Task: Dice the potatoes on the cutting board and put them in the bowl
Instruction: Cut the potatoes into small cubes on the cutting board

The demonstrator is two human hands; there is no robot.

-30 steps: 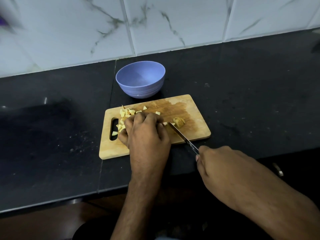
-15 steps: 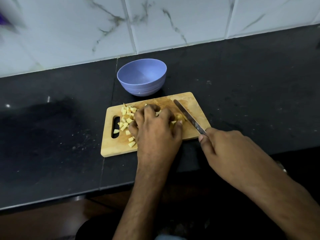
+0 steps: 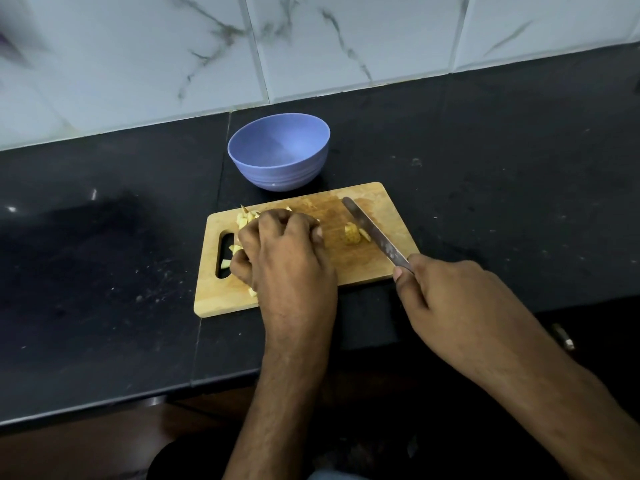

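The left hand (image 3: pixel 280 251) cups diced potato (image 3: pixel 242 221) on the cutting board (image 3: pixel 363 268), fingers curled over it; the right hand (image 3: pixel 446 292) grips a knife (image 3: pixel 372 233) beside an uncut piece (image 3: pixel 352 233). The blue bowl (image 3: pixel 277 174) stands just behind.

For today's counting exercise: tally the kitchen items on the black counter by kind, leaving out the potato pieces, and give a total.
Round lavender plastic bowl: 1
Rectangular wooden cutting board: 1
Metal-bladed knife: 1
Total: 3

The cutting board (image 3: pixel 367 268) is pale wood, matt and stained. The bowl (image 3: pixel 278 152) looks smooth matt plastic. The knife (image 3: pixel 375 233) blade is dull metal; the counter (image 3: pixel 502 174) is dark polished stone.
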